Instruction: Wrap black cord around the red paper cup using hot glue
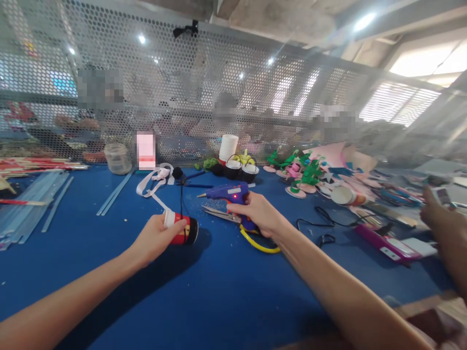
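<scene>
My left hand (153,237) is closed around a red paper cup (191,230) with a black end, which lies on its side. White ribbon (143,188) trails from near the cup's pale end, and a black cord (181,197) runs up from it to a black pom-pom (177,173). In my right hand (263,212) is a blue hot glue gun (226,192), a red light lit on its body. Its nozzle points left, above the cup and apart from it. Scissors (221,214) with a yellow handle lie beneath the gun, partly hidden by my hand.
Glue sticks (32,209) lie at the left near a clear jar (117,159). Stacked white cups (228,147), small black-and-white buckets (249,171) and green felt plants (310,175) stand at the back. A purple device (388,243) and another person's hand (441,218) are at the right.
</scene>
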`<state>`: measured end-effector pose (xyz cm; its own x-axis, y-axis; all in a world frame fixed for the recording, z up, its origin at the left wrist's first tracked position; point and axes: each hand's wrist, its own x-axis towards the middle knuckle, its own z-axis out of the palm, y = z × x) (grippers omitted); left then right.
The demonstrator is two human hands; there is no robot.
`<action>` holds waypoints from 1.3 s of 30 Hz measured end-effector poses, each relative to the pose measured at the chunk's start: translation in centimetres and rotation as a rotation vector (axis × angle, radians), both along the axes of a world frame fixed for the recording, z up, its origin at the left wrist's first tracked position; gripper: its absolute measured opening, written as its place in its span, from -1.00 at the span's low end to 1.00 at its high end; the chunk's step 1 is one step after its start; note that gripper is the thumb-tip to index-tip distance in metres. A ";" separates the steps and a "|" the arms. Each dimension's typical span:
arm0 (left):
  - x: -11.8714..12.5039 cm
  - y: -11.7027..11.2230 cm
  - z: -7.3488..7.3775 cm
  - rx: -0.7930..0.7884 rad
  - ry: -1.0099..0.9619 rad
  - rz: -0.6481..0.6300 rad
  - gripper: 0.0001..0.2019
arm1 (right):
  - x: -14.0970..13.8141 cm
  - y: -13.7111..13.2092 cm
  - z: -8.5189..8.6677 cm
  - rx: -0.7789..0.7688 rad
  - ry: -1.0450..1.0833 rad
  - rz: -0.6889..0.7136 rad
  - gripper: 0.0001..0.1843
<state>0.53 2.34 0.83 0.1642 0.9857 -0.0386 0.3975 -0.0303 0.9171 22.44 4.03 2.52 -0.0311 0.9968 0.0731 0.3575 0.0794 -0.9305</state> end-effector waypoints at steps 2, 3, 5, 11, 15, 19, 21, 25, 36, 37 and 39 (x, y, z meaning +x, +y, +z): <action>0.0 0.0 0.0 0.002 -0.022 0.000 -0.68 | 0.9 1.5 -0.1 0.012 -0.075 -0.036 -0.83; 0.0 0.1 0.0 0.006 -0.029 0.003 -0.69 | 1.3 2.3 -0.2 0.009 -0.111 -0.047 -0.82; 0.0 0.1 0.0 0.022 -0.040 0.008 -0.70 | 1.9 3.8 -0.8 -0.012 -0.184 -0.067 -0.74; -0.2 0.2 0.0 0.059 -0.049 -0.022 -0.72 | 2.6 6.9 -2.8 -0.085 -0.479 -0.206 -0.67; -0.1 -0.1 0.3 0.094 -0.044 -0.047 -0.71 | 1.8 6.7 -2.5 -0.037 -0.630 -0.237 -0.76; 0.1 -0.3 0.5 0.096 -0.048 -0.056 -0.73 | -0.9 4.9 -0.4 0.122 -0.690 -0.157 -0.79; 0.1 -0.3 0.4 0.081 -0.063 -0.067 -0.74 | -2.8 3.7 0.5 0.165 -0.673 -0.004 -0.64; 0.1 -0.3 -0.1 0.097 -0.041 -0.118 -0.75 | -6.6 2.0 0.8 0.118 -0.451 0.370 -0.53; 0.3 -0.1 0.7 -0.133 -0.283 -0.043 -0.77 | -6.6 1.2 0.7 0.174 0.106 0.262 -0.85; 0.2 0.0 0.8 -0.184 -0.328 -0.030 -0.78 | -6.4 1.2 0.8 0.181 0.137 0.257 -0.85; 0.1 0.1 0.9 -0.276 -0.404 -0.018 -0.82 | -6.2 1.2 1.0 0.196 0.184 0.246 -0.86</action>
